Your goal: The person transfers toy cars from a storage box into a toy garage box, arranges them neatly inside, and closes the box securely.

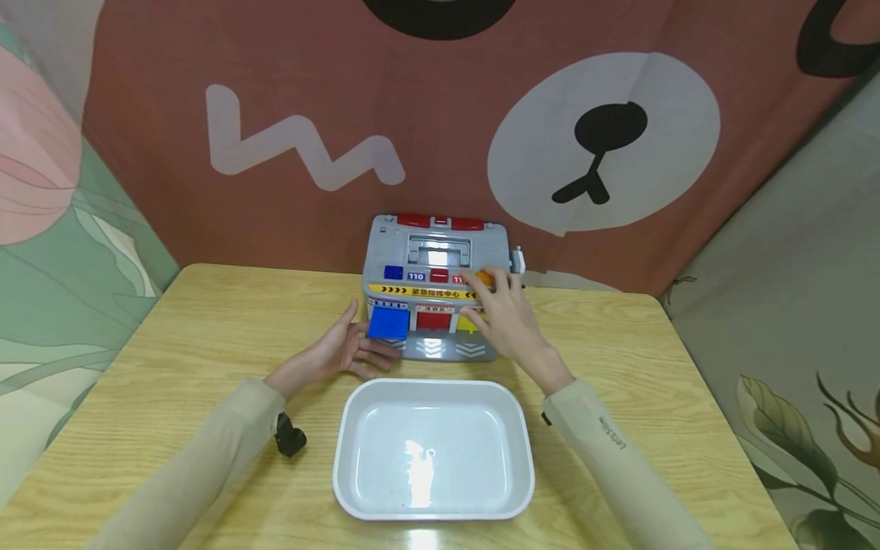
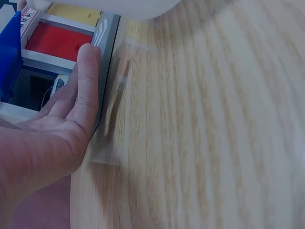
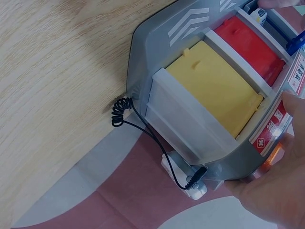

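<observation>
A grey toy emergency station [image 1: 440, 347] with blue, red and yellow garage doors stands at the table's back edge. Its blue door [image 1: 389, 323] is swung up, while the red door [image 1: 435, 320] and yellow door [image 3: 214, 86] are down. Inside the blue bay, a small white object [image 2: 59, 84] shows beside the fingers. My left hand [image 1: 340, 351] lies at that bay's front corner, palm turned inward and fingers extended. My right hand [image 1: 509, 313] touches the orange button [image 1: 485, 278] on the right of the roof with its fingers, thumb lower at the front.
In front of the station sits a white rectangular tray [image 1: 433, 513] on the wooden table [image 1: 261, 321]. A white toy handset [image 3: 183, 179] hangs at the station's right side on a coiled black cord [image 3: 122, 112]. Behind stands a printed curtain [image 1: 289, 229].
</observation>
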A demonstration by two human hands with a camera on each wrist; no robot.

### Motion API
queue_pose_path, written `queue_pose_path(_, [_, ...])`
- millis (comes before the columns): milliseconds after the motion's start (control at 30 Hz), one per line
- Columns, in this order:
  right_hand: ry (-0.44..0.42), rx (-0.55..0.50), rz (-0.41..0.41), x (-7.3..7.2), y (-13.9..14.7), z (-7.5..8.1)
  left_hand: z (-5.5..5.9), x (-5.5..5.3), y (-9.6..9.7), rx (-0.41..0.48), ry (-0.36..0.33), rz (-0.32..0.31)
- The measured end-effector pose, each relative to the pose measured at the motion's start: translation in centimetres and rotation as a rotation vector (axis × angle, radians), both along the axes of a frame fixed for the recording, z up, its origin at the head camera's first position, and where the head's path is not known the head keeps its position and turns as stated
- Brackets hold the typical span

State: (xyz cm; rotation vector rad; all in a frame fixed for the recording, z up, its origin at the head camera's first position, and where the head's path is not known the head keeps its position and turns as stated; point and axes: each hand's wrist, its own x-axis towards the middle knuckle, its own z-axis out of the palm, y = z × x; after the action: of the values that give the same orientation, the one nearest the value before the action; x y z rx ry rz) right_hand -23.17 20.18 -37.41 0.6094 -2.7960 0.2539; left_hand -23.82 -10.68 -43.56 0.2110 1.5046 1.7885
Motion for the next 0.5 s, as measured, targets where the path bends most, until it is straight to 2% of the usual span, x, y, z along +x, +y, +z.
queue_pose_path(133, [0.001,0.004,-0.003,0.0,0.01,-0.03,0.14,0.06,0.19,-0.019,-0.009,0.009])
queue_pose_path(367, [-0.002,0.01,0.001,0.04,0.01,0.05,0.18,0.14,0.46,-0.034,-0.002,-0.031])
queue_pose_path(500, [-0.002,0.015,0.002,0.0,0.04,0.08,0.12,0.12,0.51,-0.04,0.008,-0.033])
